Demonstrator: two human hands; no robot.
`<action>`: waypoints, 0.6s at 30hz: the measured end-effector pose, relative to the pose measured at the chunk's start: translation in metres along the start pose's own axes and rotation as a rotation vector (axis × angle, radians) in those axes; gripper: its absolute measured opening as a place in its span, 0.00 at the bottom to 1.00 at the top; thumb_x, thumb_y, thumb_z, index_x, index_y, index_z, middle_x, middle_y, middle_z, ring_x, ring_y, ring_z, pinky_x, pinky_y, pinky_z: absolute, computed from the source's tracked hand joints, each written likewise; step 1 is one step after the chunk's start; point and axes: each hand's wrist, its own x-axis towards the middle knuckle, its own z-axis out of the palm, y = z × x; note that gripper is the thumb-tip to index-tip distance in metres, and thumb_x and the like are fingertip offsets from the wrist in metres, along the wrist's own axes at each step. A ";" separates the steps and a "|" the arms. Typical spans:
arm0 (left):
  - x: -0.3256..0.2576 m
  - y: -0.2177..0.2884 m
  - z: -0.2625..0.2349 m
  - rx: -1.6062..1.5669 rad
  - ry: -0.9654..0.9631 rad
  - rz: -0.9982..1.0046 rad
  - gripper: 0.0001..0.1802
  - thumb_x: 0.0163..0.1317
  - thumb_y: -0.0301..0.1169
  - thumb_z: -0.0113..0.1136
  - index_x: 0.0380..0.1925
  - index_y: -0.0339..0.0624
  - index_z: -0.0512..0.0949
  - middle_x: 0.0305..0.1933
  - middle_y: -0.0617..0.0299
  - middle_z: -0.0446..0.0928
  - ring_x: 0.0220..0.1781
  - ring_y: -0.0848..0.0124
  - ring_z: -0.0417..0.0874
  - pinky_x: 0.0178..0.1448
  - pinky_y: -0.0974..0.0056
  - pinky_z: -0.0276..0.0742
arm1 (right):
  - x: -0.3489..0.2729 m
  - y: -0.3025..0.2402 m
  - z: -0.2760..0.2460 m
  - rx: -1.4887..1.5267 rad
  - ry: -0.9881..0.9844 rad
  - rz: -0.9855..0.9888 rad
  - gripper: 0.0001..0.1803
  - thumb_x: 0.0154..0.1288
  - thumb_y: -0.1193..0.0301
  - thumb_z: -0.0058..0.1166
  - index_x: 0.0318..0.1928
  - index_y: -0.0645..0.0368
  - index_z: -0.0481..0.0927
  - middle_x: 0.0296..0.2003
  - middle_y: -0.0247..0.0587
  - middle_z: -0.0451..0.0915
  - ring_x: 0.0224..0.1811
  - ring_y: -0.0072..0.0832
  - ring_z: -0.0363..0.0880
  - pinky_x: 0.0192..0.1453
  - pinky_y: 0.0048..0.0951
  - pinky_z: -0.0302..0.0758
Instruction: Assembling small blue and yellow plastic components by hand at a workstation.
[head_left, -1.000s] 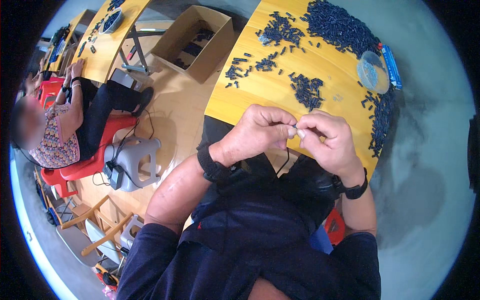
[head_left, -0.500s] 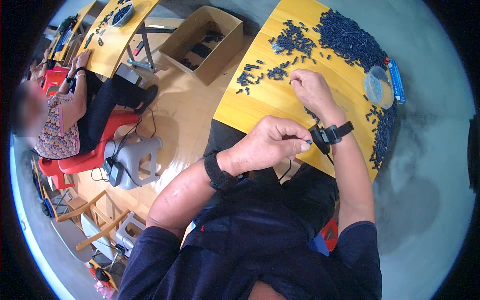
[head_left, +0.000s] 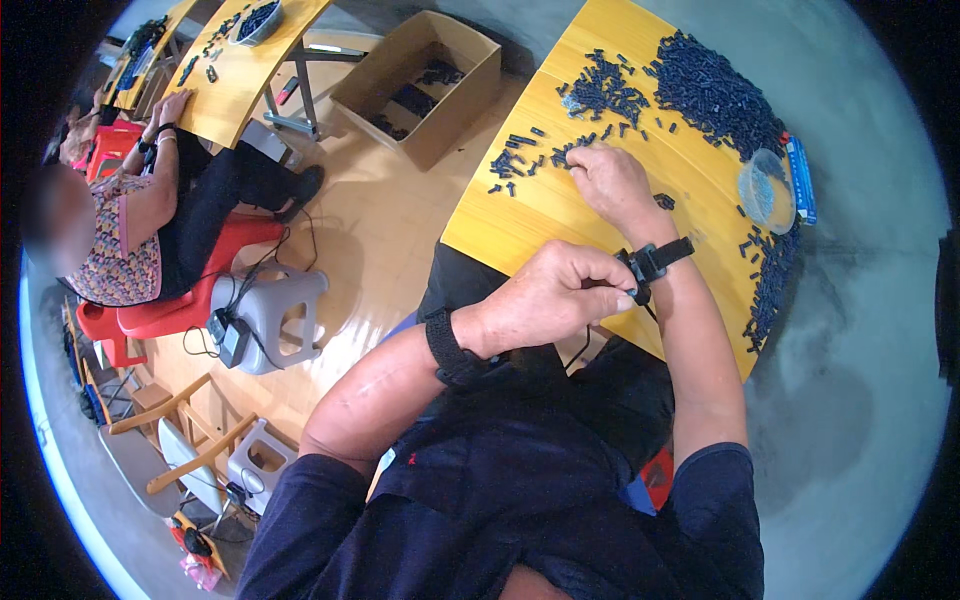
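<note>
Pale grey-green wall (head_left: 860, 270) borders the yellow wood-grain tabletop (head_left: 520, 215) in your head view, with a large heap of small black cylindrical pieces (head_left: 715, 95) at its far right. Your left hand (head_left: 550, 290) is near the table's front edge, thumb and forefinger pinched on a tiny dark piece (head_left: 632, 293), mostly hidden. Your right hand (head_left: 617, 187) reaches to a loose black cluster (head_left: 560, 158); whether its fingertips grip anything cannot be told. Rightward, a clear round plastic tub (head_left: 782, 207) stands beside a blue-and-white carton (head_left: 801, 180).
</note>
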 end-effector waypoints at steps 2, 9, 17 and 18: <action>0.000 0.001 0.000 0.001 0.005 -0.001 0.05 0.61 0.25 0.62 0.36 0.35 0.80 0.30 0.67 0.79 0.30 0.82 0.76 0.35 0.74 0.74 | 0.000 0.001 0.001 0.013 0.006 -0.004 0.07 0.57 0.71 0.52 0.35 0.57 0.81 0.31 0.49 0.79 0.37 0.48 0.78 0.42 0.44 0.74; 0.001 -0.001 -0.001 -0.064 0.026 -0.088 0.06 0.62 0.25 0.61 0.38 0.35 0.80 0.32 0.66 0.80 0.33 0.81 0.78 0.38 0.73 0.78 | -0.011 -0.001 0.000 0.007 0.096 -0.031 0.06 0.58 0.75 0.52 0.36 0.60 0.79 0.32 0.51 0.78 0.34 0.47 0.79 0.39 0.41 0.75; 0.001 -0.003 -0.005 -0.128 0.086 0.015 0.08 0.62 0.25 0.61 0.40 0.33 0.80 0.34 0.63 0.81 0.32 0.79 0.81 0.38 0.73 0.80 | -0.058 -0.016 -0.044 0.780 0.093 0.284 0.04 0.62 0.78 0.53 0.37 0.65 0.79 0.24 0.39 0.80 0.24 0.22 0.79 0.29 0.25 0.78; 0.000 -0.004 -0.005 -0.153 0.094 0.031 0.08 0.62 0.25 0.61 0.40 0.33 0.80 0.34 0.62 0.81 0.32 0.78 0.81 0.38 0.73 0.80 | -0.065 -0.019 -0.051 0.917 0.097 0.309 0.05 0.63 0.77 0.53 0.38 0.65 0.79 0.23 0.36 0.79 0.25 0.17 0.78 0.28 0.21 0.77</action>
